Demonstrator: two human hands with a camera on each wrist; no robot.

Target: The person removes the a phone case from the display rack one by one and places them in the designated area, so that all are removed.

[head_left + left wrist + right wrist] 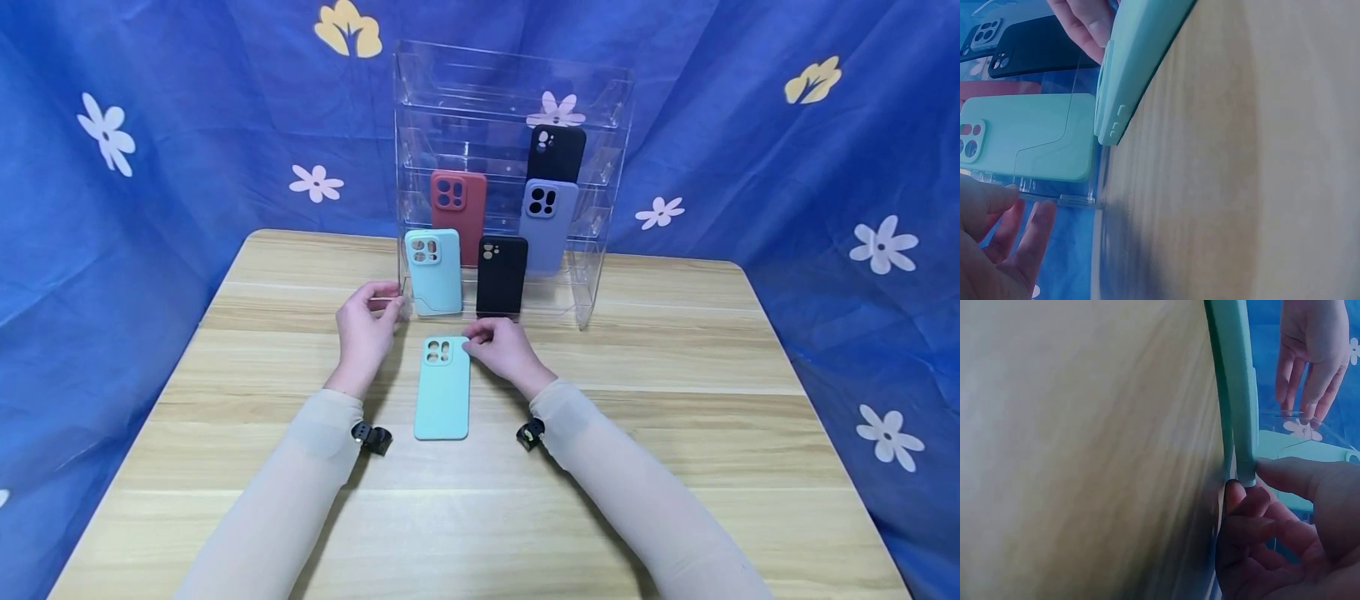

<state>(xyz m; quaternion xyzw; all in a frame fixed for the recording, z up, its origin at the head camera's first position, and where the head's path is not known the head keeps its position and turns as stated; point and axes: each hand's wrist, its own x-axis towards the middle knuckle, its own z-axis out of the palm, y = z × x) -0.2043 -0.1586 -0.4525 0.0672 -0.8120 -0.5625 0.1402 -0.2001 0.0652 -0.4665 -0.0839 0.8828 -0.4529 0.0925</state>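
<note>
A mint green phone case [442, 396] with a camera cutout is near the tabletop, in front of a clear display rack [551, 319]. My right hand [506, 350] pinches its upper right corner, the thumb on the upper face and a finger at the edge below. My left hand [363, 333] is at the rack's left side, fingertips touching the clear side panel. In the rack's front row stand a light blue-green phone case [438, 287] and a black phone case [502, 279]. Between the hands, the left wrist view shows the mint case [1141, 56] edge-on.
Behind the front row, the rack holds a red phone case [468, 221], a lavender phone case [551, 237] and another black phone case [555, 156]. The wooden table [675, 400] extends around the arms. A blue flowered curtain [720, 150] hangs behind the rack.
</note>
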